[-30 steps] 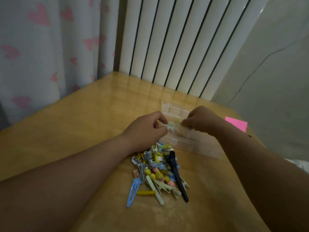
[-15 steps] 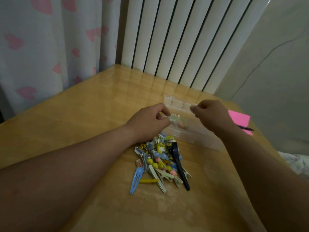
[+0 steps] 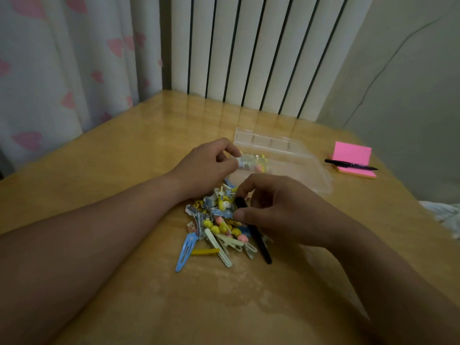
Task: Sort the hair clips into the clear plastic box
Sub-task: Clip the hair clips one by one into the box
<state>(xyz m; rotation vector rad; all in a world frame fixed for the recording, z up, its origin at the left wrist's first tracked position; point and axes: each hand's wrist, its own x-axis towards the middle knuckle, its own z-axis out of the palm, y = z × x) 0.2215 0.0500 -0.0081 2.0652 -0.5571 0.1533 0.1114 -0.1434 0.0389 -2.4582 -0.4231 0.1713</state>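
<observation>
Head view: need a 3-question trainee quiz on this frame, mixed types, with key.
1. True or false: the pen lies on the pink notes.
2. The left hand holds: A) a clear packet of clips, B) the pen, C) nothing.
3. Which clip in the pile does the right hand pinch?
Key: 1 true; 2 A; 3 the black clip.

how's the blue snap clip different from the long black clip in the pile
Colour: the blue snap clip is light blue, the black clip black. Shape: the blue one is flat, wide and tapered; the black one is a narrow, longer bar. State: the blue one lies untouched at the left edge of the pile; the right hand is at the black one's upper end. Both lie on the table.
</observation>
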